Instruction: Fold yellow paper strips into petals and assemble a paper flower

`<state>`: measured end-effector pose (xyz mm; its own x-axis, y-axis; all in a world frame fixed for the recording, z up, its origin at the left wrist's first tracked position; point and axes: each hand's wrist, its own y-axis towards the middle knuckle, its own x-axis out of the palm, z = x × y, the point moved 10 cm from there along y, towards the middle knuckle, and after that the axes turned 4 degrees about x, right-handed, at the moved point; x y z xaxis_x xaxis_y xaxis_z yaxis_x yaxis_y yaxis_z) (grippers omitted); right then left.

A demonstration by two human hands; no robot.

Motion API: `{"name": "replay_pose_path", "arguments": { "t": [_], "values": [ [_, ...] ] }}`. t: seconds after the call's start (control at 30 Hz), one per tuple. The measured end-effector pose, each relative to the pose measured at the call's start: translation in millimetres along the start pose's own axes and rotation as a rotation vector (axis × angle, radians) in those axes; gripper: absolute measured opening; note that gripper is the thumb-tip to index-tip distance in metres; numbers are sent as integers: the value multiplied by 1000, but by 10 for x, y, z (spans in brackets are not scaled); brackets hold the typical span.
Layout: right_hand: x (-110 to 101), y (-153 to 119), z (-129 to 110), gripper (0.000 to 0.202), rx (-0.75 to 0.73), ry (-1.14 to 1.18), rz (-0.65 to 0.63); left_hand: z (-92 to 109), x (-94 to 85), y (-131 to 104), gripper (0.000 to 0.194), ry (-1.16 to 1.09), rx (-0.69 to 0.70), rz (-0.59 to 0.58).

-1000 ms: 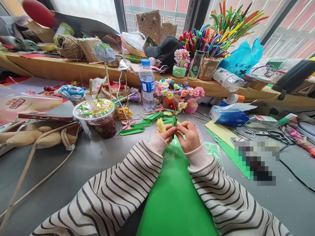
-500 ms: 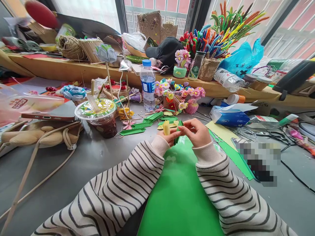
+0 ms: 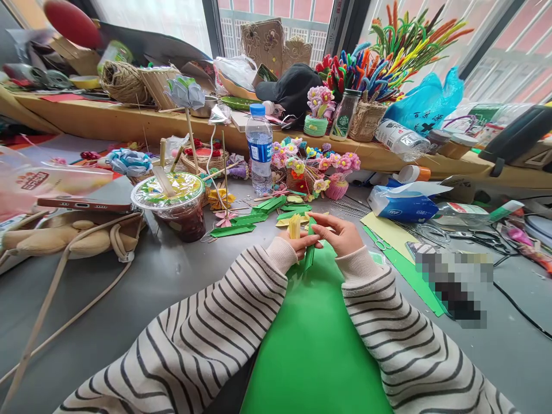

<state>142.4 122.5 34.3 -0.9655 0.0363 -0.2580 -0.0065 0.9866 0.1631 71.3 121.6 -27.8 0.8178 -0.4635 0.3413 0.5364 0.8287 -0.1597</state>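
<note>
My left hand [image 3: 297,244] is closed around a bundle of folded yellow paper [image 3: 295,226], which sticks up from its fist. Between the two hands a folded green paper strip [image 3: 310,246] stands nearly upright. The fingers of my right hand [image 3: 340,233] pinch this strip from the right, while the left fingertips touch it from the other side. Just behind the hands lie several folded green paper pieces [image 3: 250,219] and some yellow ones. Under my forearms a smooth green sheet [image 3: 317,339] stretches toward me.
At the left stands a lidded drink cup [image 3: 181,210]; behind it is a water bottle [image 3: 259,150]. Crocheted flowers [image 3: 302,158] stand beyond the hands. To the right are scissors [image 3: 382,244], a tissue pack [image 3: 401,204] and a partly blurred phone [image 3: 448,282]. A crowded wooden ledge [image 3: 284,131] runs behind.
The green strip has come into fuller view, now held more upright and reaching lower between the hands. My right hand has shifted slightly down and its fingers have stretched out toward the strip.
</note>
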Motion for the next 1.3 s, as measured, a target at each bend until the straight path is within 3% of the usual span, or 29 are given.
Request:
{"name": "replay_pose_path", "arguments": {
  "t": [0.17, 0.37, 0.5, 0.77, 0.83, 0.9, 0.97, 1.0, 1.07, 1.13, 1.2, 1.3],
  "values": [
    [16, 12, 81, 31, 36, 25, -3, 18, 1, 19, 31, -23, 31, 2],
    [-18, -21, 99, 35, 110, -122, 69, 129, -266, 30, 36, -125, 142, 246],
    [118, -49, 148, 29, 153, -267, -65, 174, -308, 6, 39, -162, 168, 270],
    [340, -91, 265, 27, 265, 3, -292, 131, -160, 19, 38, -64, 129, 157],
    [360, -93, 268, 27, 280, 55, -293, 235, -182, -12, 36, 71, 156, 166],
    [350, -82, 280, 28, 287, 91, -258, 513, -281, -85, 32, 348, 260, 226],
    [329, -69, 307, 30, 294, 115, -216, 902, -322, -186, 25, 833, 407, 250],
    [322, -63, 324, 31, 296, 120, -201, 1029, -338, -211, 20, 1125, 414, 242],
    [314, -53, 350, 32, 293, 119, -184, 1134, -557, -211, 20, 1607, 221, 266],
    [324, -49, 374, 32, 293, 118, -188, 1100, -865, -212, 25, 1847, -90, 241],
    [351, -52, 395, 31, 298, 121, -210, 1015, -1150, -264, 29, 1908, -390, 243],
    [378, -56, 412, 30, 297, 121, -230, 930, -1284, -285, 31, 1909, -526, 256]
  ]
}}
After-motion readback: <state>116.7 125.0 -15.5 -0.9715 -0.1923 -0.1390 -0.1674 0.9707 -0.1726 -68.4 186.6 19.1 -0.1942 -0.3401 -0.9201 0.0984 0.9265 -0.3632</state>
